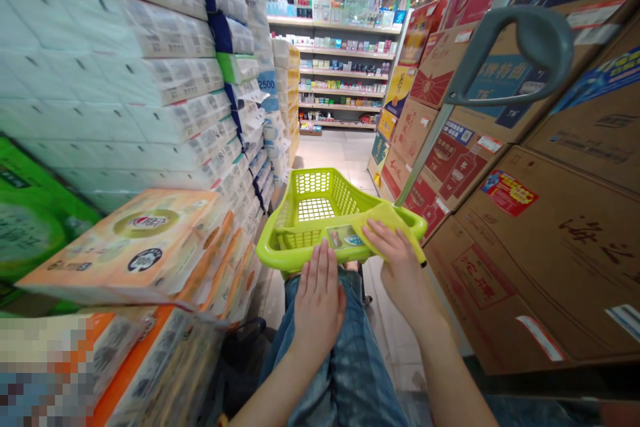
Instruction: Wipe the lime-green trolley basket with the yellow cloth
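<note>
A lime-green shopping basket (287,259) with perforated sides stands in front of my knees, its inside bare. My right hand (395,253) presses a yellow cloth (386,213) onto the right part of its near rim, fingers together over the fabric. A small dark tip sticks out at the cloth's lower right end. My left hand (320,300) lies flat with straight fingers, its fingertips at the near rim beside a picture label (345,237). From the basket's right side a metal pole (425,150) rises to a grey loop handle (543,90).
Stacked tissue packs (125,113) wall the left side, with an orange tissue pack (150,227) jutting closer. Piled cardboard cartons (530,253) line the right. Beyond the tiled floor (340,147), shelves (345,73) of small goods stand at the aisle's far end.
</note>
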The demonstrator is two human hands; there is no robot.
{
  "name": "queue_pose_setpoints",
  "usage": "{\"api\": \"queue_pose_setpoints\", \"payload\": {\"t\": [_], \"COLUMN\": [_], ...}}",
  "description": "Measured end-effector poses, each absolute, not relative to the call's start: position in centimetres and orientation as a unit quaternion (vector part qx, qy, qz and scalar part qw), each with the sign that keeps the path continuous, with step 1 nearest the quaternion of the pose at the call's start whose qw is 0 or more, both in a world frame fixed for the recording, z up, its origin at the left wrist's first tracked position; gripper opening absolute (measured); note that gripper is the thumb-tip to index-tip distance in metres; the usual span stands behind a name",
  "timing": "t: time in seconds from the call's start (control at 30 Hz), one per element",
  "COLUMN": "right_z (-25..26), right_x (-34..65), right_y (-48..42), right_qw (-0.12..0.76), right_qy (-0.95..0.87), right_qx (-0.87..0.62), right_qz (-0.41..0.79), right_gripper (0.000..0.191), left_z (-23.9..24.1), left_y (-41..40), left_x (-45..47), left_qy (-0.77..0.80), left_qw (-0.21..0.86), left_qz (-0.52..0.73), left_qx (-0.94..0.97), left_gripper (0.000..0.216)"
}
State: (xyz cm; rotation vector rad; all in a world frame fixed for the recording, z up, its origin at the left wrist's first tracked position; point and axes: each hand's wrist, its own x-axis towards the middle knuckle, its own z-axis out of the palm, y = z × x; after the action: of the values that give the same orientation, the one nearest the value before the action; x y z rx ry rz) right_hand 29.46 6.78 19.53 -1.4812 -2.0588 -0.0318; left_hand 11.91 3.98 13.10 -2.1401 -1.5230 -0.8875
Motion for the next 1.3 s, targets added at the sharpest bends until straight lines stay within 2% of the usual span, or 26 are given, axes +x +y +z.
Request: {"api": "queue_pose_setpoints", "payload": {"t": [0.1, 0.2, 0.4, 0.57, 0.7, 0.8, 1.0, 1.1, 1.3], "right_z": [18.9, 18.7, 19.4, 19.3, 18.5, 18.2, 19.0, 19.3, 18.4], "right_x": [31.6, 29.2, 22.4, 27.3, 31.3, 29.4, 22.8, 24.8, 31.1], "right_y": [7.5, 7.0, 5.3, 6.2, 7.2, 6.9, 5.2, 5.7, 7.6], "right_qw": [0.316, 0.306, 0.306, 0.311, 0.348, 0.342, 0.324, 0.330, 0.355], "right_qy": [-0.715, -0.704, -0.792, -0.796, -0.717, -0.695, -0.796, -0.804, -0.711], "right_qx": [-0.622, -0.637, -0.527, -0.520, -0.602, -0.628, -0.509, -0.495, -0.606], "right_qz": [-0.044, -0.071, -0.040, -0.001, -0.041, -0.073, -0.046, -0.014, -0.044], "right_gripper": [0.078, 0.075, 0.067, 0.073, 0.078, 0.076, 0.070, 0.071, 0.073], "left_z": [13.2, 13.0, 12.6, 12.7, 12.9, 12.8, 12.5, 12.6, 12.7], "left_y": [3.9, 3.9, 4.1, 4.1, 4.0, 4.1, 4.1, 4.2, 4.1], "left_x": [12.2, 12.4, 12.2, 12.1, 12.4, 12.6, 12.4, 12.2, 12.5], "left_qy": [-0.543, -0.551, -0.549, -0.547, -0.548, -0.552, -0.551, -0.549, -0.547], "left_qw": [0.173, 0.173, 0.192, 0.196, 0.183, 0.182, 0.201, 0.204, 0.193], "left_qz": [-0.314, -0.315, -0.316, -0.310, -0.310, -0.316, -0.320, -0.321, -0.319], "left_qx": [-0.760, -0.753, -0.749, -0.752, -0.755, -0.750, -0.744, -0.744, -0.749], "left_gripper": [0.073, 0.074, 0.073, 0.077, 0.077, 0.076, 0.073, 0.074, 0.074]}}
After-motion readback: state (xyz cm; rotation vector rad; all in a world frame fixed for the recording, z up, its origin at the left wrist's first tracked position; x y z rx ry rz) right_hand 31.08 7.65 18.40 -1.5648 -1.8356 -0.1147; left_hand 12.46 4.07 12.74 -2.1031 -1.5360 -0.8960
